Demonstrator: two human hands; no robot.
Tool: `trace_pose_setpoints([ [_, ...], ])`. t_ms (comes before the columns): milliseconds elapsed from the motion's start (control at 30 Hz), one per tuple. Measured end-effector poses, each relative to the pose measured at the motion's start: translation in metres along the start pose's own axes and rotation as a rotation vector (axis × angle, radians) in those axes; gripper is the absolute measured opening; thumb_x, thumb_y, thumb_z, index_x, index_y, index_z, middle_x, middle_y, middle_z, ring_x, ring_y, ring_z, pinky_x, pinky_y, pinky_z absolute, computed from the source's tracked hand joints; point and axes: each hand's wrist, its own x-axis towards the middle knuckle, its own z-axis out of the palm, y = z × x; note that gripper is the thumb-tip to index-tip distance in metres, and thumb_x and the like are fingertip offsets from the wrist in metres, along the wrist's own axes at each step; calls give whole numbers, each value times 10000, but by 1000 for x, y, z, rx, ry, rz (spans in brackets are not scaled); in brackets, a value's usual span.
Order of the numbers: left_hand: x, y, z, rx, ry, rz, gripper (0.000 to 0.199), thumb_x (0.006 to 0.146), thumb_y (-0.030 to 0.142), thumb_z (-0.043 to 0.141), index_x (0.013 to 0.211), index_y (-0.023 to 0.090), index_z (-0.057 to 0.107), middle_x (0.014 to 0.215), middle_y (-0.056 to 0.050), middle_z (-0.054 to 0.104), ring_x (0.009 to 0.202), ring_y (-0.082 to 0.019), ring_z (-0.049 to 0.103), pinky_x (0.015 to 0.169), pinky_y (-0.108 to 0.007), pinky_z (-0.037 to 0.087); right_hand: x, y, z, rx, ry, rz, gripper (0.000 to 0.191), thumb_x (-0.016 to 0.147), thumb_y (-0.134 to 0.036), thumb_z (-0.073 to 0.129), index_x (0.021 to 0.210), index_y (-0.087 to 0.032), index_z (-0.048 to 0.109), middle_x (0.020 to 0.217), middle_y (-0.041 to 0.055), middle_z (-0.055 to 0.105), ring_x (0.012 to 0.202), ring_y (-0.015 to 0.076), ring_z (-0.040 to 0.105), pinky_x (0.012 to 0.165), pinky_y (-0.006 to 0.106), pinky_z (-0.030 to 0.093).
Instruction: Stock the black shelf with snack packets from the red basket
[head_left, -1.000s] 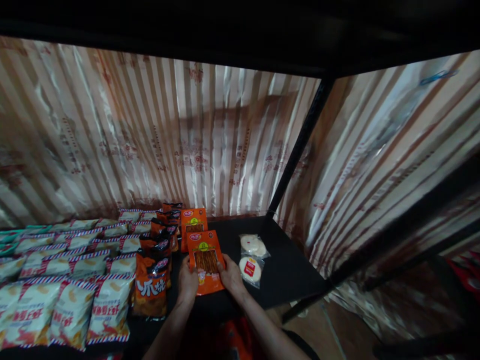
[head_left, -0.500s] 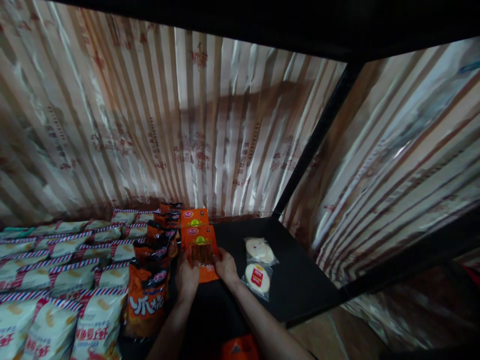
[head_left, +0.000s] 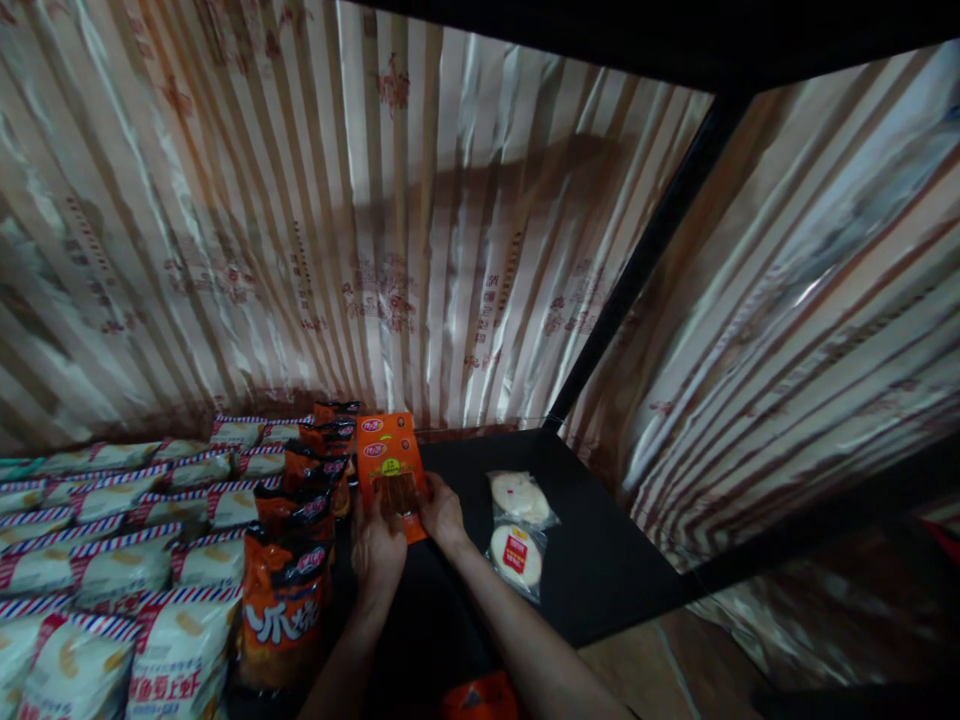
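Hands (head_left: pixel 381 552) clamp an orange packet (head_left: pixel 393 470), apparently overlapping its twin (head_left: pixel 385 426); snack bags (head_left: pixel 283 605) crowd the left.

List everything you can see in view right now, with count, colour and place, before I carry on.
White snack bags: over ten, striped edges, rows at left
Snack bags: several, orange and black, column beside them
Front packet: one, orange, between the hands
Rear packet: one, orange, behind it
Clear-wrapped discs: at least two, white, right
Green item: count unclear, far left edge
Orange item: one, bottom edge
Shelf: one, black, underneath
Post: one, black, rear corner
Sheeting: striped, pale and brown, behind
Left hand: one, bare, on front packet
Right hand: one, bare, same packet
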Motion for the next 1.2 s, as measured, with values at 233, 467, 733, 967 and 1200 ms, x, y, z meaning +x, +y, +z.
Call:
trace_pose_setpoints([
  [233,-2,-5,9,101,64,135,405,789,198,430,1134,71,601,1325,-175,478,1262,-297,392,1029,-406,346,8,-3,7,27,33,-40,380,799,-114,479,1170,-179,533,1065,60,678,948,150,642,816,204,446],
  [467,-3,-9,18,136,78,239,393,774,189,421,1080,76,642,1256,-154,551,1249,-292,411,1049,-418,315,16,3,13,58,86,-106,380,789,-102,474,1154,-168,555,1063,65,675,942,155,641,802,201,459],
  [733,-5,-10,17,197,28,269,392,783,181,409,1086,79,636,1253,-164,551,1229,-281,438,1051,-433,302,20,3,17,-10,84,-85,343,802,-113,473,1111,-171,611,1060,77,673,963,151,628,807,193,458],
  [967,-4,-13,20,135,50,317,373,782,159,394,1061,109,637,1260,-133,552,1263,-255,400,1081,-425,266,16,1,17,-73,85,-91,346,811,-116,472,1126,-163,607,1045,86,675,945,151,632,823,192,446],
  [1200,-3,-14,21,146,11,329,368,781,162,398,1061,110,631,1249,-128,560,1275,-259,382,1086,-422,270,15,-4,14,-153,51,-83,329,851,-174,452,1151,-176,587,1058,87,665,962,158,623,812,196,441],
])
